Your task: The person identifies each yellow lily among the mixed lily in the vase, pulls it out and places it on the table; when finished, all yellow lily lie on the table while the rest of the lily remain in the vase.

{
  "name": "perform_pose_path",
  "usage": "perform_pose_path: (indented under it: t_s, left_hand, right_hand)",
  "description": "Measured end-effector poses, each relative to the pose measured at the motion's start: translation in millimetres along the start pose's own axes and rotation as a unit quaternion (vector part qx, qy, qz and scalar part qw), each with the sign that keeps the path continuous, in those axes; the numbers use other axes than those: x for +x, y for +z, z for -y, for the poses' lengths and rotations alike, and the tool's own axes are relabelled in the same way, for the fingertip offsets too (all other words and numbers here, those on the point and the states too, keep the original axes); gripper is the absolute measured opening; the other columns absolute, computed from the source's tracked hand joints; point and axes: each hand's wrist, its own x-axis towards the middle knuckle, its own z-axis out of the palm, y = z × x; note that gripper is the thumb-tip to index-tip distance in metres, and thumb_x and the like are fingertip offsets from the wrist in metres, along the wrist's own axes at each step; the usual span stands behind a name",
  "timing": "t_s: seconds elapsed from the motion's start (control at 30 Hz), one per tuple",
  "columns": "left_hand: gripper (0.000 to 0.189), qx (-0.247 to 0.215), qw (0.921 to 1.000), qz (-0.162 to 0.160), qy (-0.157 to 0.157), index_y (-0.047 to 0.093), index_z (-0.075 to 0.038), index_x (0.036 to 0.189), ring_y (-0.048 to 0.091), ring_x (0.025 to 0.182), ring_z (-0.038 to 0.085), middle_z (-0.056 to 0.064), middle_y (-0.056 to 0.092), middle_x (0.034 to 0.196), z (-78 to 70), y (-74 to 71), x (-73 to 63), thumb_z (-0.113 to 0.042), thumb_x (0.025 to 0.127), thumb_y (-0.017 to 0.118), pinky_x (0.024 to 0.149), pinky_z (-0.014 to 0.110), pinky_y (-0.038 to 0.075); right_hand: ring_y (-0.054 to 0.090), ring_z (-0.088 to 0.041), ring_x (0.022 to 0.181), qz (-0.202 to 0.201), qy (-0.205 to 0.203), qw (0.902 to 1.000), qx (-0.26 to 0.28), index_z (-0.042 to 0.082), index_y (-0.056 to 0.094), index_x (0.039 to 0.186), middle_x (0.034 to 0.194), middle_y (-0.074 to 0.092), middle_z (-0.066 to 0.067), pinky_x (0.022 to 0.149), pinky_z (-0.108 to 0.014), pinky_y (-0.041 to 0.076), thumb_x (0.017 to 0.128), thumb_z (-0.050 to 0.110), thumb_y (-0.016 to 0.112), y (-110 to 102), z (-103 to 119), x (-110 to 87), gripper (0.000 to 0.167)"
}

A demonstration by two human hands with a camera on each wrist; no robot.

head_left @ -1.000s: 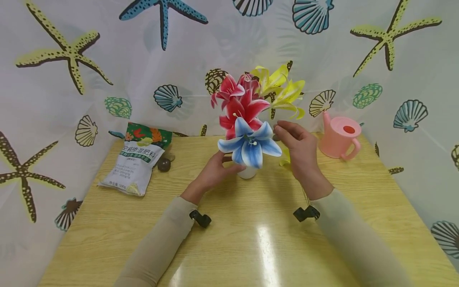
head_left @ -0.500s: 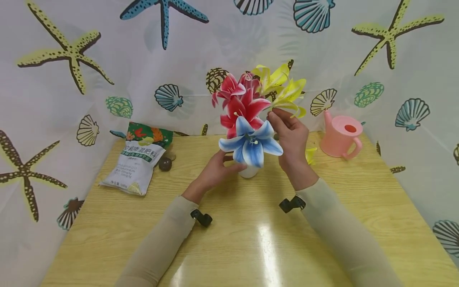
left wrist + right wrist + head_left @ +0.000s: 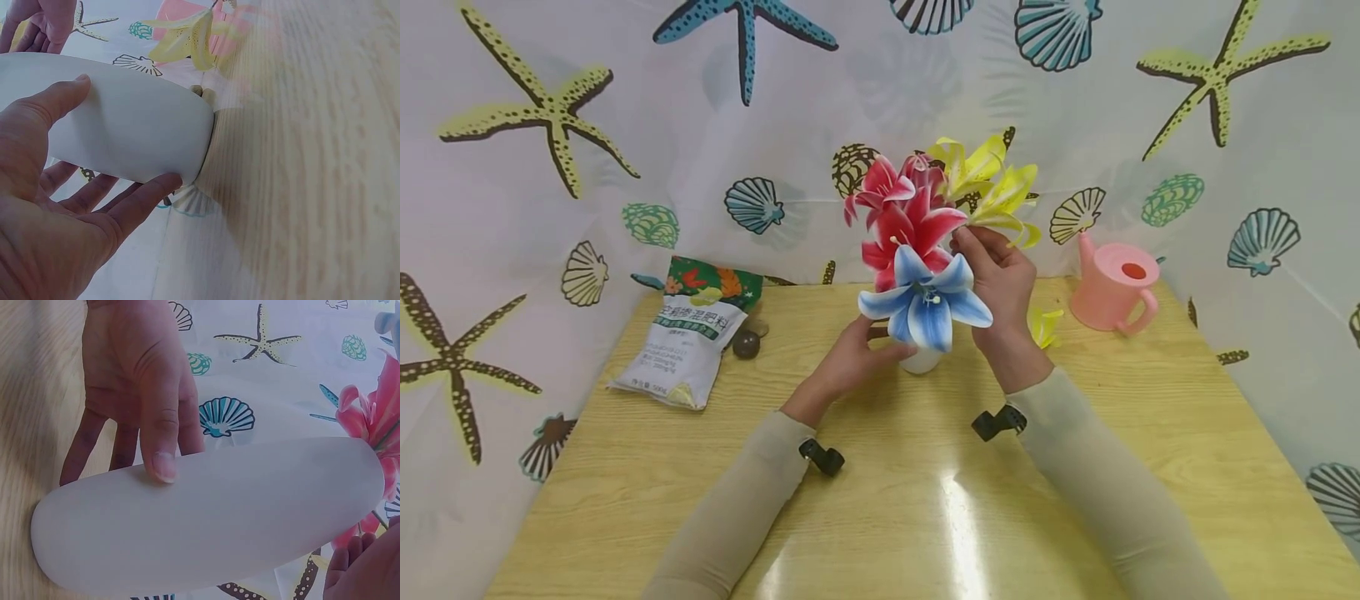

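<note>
1. The vase (image 3: 206, 515) stands upright on the counter (image 3: 880, 517); seen from the head view, it is the centre of the clock directions below.
2. The left hand (image 3: 861, 360), on the 9 o'clock side, holds the vase, thumb on one side and fingers curved round the other.
3. The right hand (image 3: 1002, 296) is between 1 and 2 o'clock, its fingers bent and the tips close to the flowers; whether they pinch anything, I cannot tell.
4. The blue flower (image 3: 925, 310) leans out at 12 o'clock, hiding much of the vase.
5. The red flowers (image 3: 913, 225) rise behind it, also at 12; the yellow flowers (image 3: 1000, 200) reach towards 1.
6. Another yellow flower (image 3: 1045, 327) shows at 3 o'clock, partly hidden behind the right hand.
7. The pink can (image 3: 1103, 298) stands at 2 o'clock.
8. The bag (image 3: 677, 337) and, just beside it, the ball (image 3: 747, 344) lie at 9.
</note>
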Motion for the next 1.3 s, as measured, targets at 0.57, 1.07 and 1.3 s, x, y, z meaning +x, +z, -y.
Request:
perform_pose_path:
  t_s: [0.57,1.07,1.3]
  left_hand:
    - [0.088,-0.002,1.0,-0.004,0.0,0.036,-0.038,0.172,0.05,0.159,0.042,-0.002,0.045,0.176,-1.1,1.7,-1.2,-0.042,0.1,0.085,0.122,0.067,0.053]
    - [0.088,0.003,1.0,-0.004,0.002,0.036,-0.037,0.172,0.051,0.159,0.04,-0.002,0.045,0.176,-2.7,1.6,0.2,-0.042,0.1,0.086,0.123,0.066,0.052]
    - [0.087,-0.001,1.0,-0.001,0.006,0.036,-0.037,0.172,0.05,0.16,0.04,-0.002,0.044,0.177,-1.2,2.3,-0.5,-0.041,0.1,0.085,0.123,0.067,0.052]
  right_hand:
    - [0.081,-0.019,0.092,-0.01,0.002,0.9999,0.005,0.011,0.084,0.11,0.098,0.084,0.0,0.092,-0.028,0.069,0.101,0.026,0.086,5.9,3.5,-0.3,0.017]
    - [0.08,-0.024,0.092,-0.018,0.005,0.9994,0.029,0.011,0.085,0.105,0.095,0.083,-0.002,0.093,-0.031,0.07,0.103,0.022,0.084,10.8,6.3,3.2,0.011]
    - [0.079,-0.022,0.088,-0.021,0.012,0.9988,0.043,0.011,0.084,0.104,0.094,0.083,-0.002,0.09,-0.029,0.069,0.105,0.018,0.081,11.7,9.1,4.0,0.008]
